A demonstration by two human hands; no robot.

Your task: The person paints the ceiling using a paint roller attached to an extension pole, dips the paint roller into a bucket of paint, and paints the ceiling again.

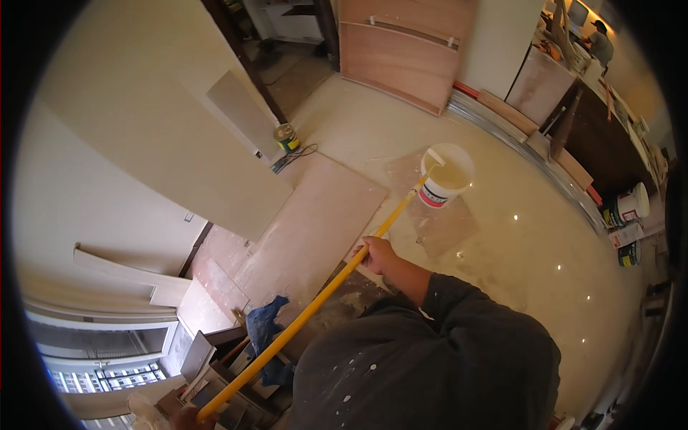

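My right hand (pixel 378 256) is wrapped round the middle of a long yellow pole (pixel 308 313). Lower down, at the bottom left edge, my left hand (pixel 192 420) grips the same pole near its end, only partly in view. At the far end of the pole a white paint roller (pixel 435 157) rests at the rim of a white bucket (pixel 437 197). Pale cream liquid fills much of the bucket, which stands on a board on the floor.
A pinkish board (pixel 322 208) lies on the floor left of the bucket. By the wall corner stands a small paint can (pixel 287 137) with a cable beside it. Metal strips (pixel 530 147) and planks line the right. A blue cloth (pixel 264 326) hangs over stacked wood. Another person (pixel 600 44) is far right.
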